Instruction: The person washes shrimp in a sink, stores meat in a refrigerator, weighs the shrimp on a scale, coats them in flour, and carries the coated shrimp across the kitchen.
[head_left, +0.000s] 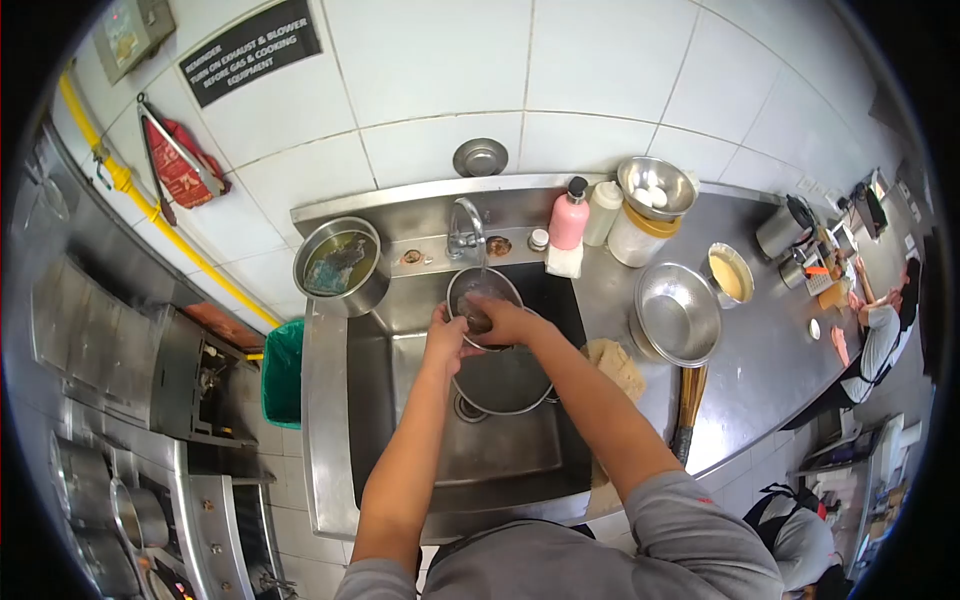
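Holding a round metal bowl [464, 286], mouth up, about as wide as long, under the faucet [460, 243] near the back edge of the sink [400, 410]. Clamped on its rim with fingers of the left hand [445, 333]; reaching inside with the right hand [504, 322], can't tell if fingers-apart or together. Working beside a steel counter [765, 350], facing a tiled wall [440, 70].

Bowl [462, 284] right under the tap [466, 242], over the sink [500, 462]!
On the sink's back-left corner stands a pot [372, 291], bin [282, 378] left of the sink; behind, right of the tap, there's a pump bottle [571, 222], squeeze bottle [602, 213], then a tub [637, 243]; wide bowl [680, 313] on the counter [775, 355] right of the sink.
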